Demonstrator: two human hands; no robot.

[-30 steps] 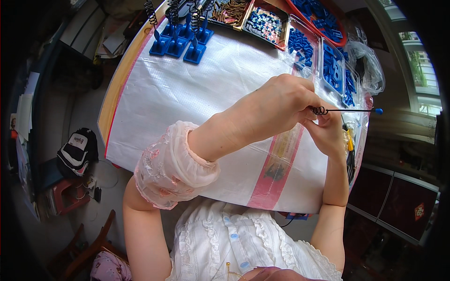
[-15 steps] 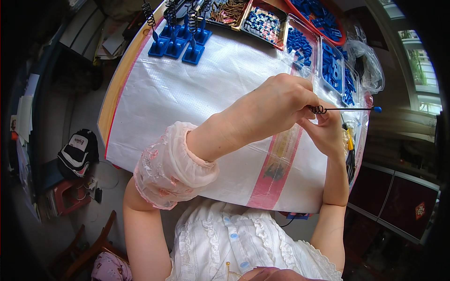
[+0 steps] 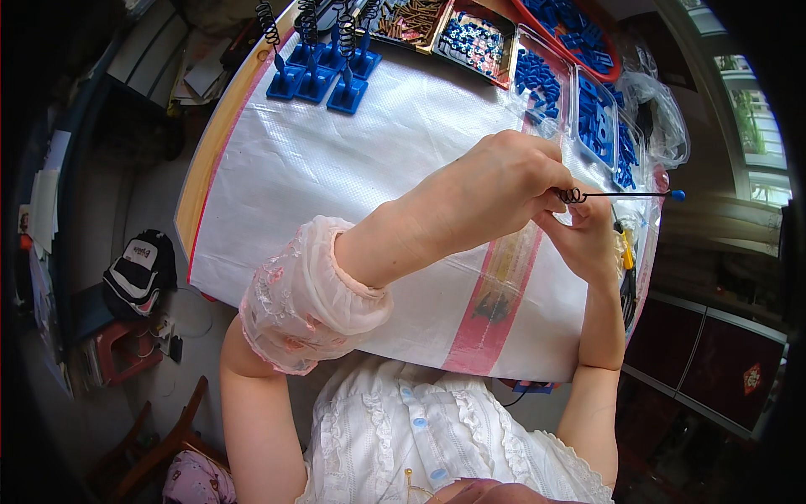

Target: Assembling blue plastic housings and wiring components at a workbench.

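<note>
Over the right part of the table, my left hand [image 3: 516, 172] and my right hand [image 3: 594, 239] meet, both closed. Between their fingers is a black coiled wire [image 3: 573, 196]. Its straight end runs out to the right and carries a small blue tip [image 3: 677, 195]. My left hand's fingers curl down over the near end of the coil and hide it. My right thumb and fingers pinch close beside the coil; their exact grip is partly covered. At the far left of the table stand several blue bases [image 3: 346, 96] with black coiled wires rising from them.
Along the far edge sit a box of brown screws [image 3: 411, 18], a box of small nuts [image 3: 474, 42], clear trays of blue parts [image 3: 537, 80] and a red basin [image 3: 617, 63] of blue pieces. Yellow-handled pliers [image 3: 627, 252] lie right of my right hand. White sheeting [image 3: 336, 168] covers the table.
</note>
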